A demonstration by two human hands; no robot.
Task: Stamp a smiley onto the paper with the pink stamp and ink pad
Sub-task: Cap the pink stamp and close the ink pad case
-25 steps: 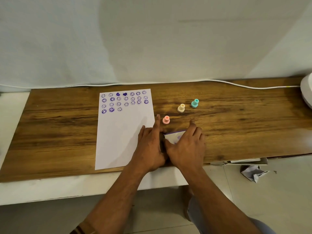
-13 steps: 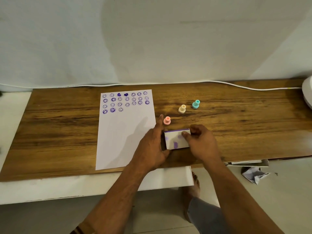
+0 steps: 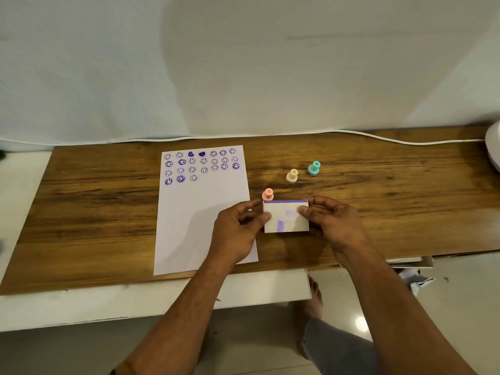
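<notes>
A white sheet of paper (image 3: 203,212) lies on the wooden board, its top rows filled with several purple smiley prints. The pink stamp (image 3: 267,194) stands upright just right of the paper. Directly in front of it is the ink pad (image 3: 285,220), a white box with purple smudges and a purple strip along its far edge. My left hand (image 3: 238,234) pinches the pad's left end and my right hand (image 3: 332,220) pinches its right end. Whether the pad rests on the board or is lifted slightly, I cannot tell.
A cream stamp (image 3: 292,176) and a teal stamp (image 3: 313,168) stand behind and right of the pad. A white cable (image 3: 378,138) runs along the board's far edge. A white rounded object (image 3: 493,147) sits at the far right. Crumpled paper (image 3: 416,277) lies below the board's right front.
Both hands have spread apart from on top of the ink pad to its two ends, uncovering its white face. The pad now shows fully, with its purple far edge visible.
</notes>
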